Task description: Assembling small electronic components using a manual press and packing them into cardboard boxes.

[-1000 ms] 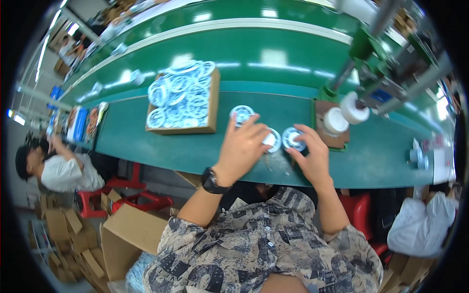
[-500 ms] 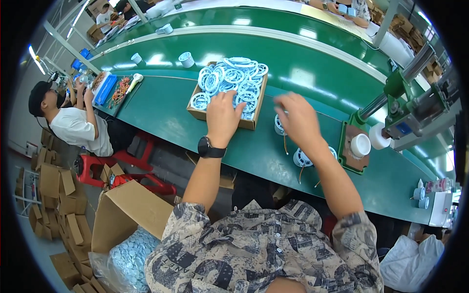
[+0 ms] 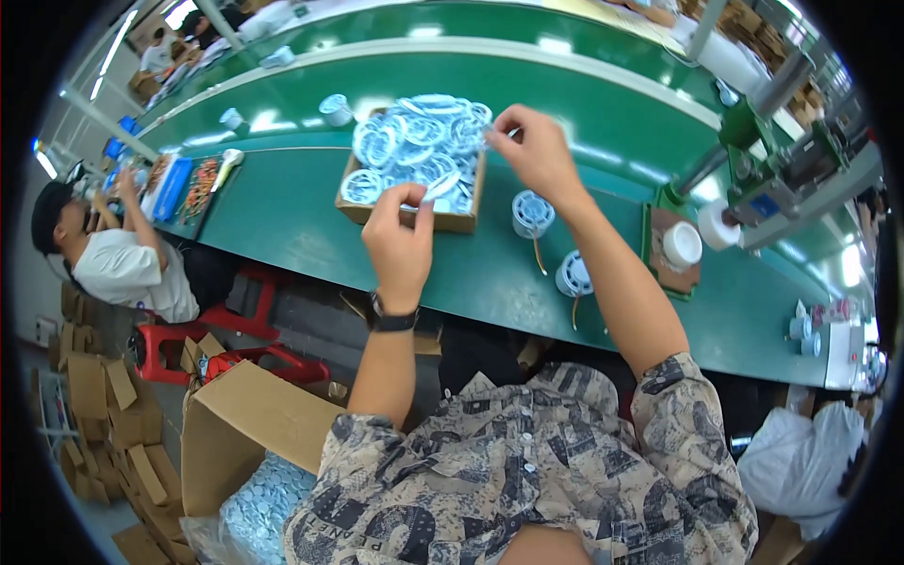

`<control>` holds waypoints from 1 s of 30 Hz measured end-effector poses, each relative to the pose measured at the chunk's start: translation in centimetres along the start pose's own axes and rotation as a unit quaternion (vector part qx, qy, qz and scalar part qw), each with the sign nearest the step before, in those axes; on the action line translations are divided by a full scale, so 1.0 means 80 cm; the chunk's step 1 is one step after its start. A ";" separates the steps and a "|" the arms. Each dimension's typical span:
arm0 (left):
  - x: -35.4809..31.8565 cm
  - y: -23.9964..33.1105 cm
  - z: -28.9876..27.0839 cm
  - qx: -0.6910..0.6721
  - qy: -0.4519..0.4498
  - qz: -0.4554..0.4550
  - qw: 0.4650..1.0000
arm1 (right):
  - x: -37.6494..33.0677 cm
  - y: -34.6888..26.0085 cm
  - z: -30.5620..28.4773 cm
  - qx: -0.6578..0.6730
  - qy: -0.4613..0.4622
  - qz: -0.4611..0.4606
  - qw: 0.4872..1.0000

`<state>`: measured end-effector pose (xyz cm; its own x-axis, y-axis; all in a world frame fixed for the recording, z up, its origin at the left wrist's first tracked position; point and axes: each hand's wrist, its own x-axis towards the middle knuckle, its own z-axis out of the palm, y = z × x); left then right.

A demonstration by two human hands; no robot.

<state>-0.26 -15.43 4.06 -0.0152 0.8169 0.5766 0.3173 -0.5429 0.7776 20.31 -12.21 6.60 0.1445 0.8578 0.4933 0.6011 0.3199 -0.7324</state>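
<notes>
A cardboard box (image 3: pixel 459 222) heaped with light blue plastic rings (image 3: pixel 422 127) stands on the green bench. At its near side my left hand (image 3: pixel 399 240) is closed in a pinch on one light blue ring (image 3: pixel 443 185), held tilted over the heap. My right hand (image 3: pixel 537 155) hovers at the box's right edge with thumb and forefinger together; whether a ring is between them is hard to make out. Below my right forearm, two light blue spoked round housings, a farther one (image 3: pixel 533 214) and a nearer one (image 3: pixel 573 274), sit with wires trailing toward me.
On the right stands a green press (image 3: pixel 753 202) with a white round block (image 3: pixel 682 245) on its base. A co-worker (image 3: pixel 132 254) sits at left by a blue tray (image 3: pixel 174 188). An open carton (image 3: pixel 254 414) holds bagged light blue parts beside me. Light blue cups (image 3: pixel 335 109) stand beyond the bench.
My left hand has drawn back from the heap with a ring in its fingers. My right hand has moved up and left to the box's edge. The whole view has shifted slightly.
</notes>
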 end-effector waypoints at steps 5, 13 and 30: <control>-0.115 -0.010 -0.002 0.074 -0.147 0.166 0.972 | -0.157 -0.041 -0.121 0.045 0.110 0.028 0.992; -0.150 -0.016 0.012 0.043 -0.254 0.133 0.957 | -0.357 0.024 -0.182 -0.229 0.139 0.139 0.953; -0.158 0.000 0.023 0.075 -0.237 0.111 0.962 | -0.359 -0.013 -0.156 -0.214 0.116 0.095 0.965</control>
<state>1.68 -25.39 -3.65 0.4919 0.7003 0.5173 0.3966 -0.7092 0.5829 25.36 -42.25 -0.94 0.4263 0.7561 0.4965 0.8091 -0.0733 -0.5830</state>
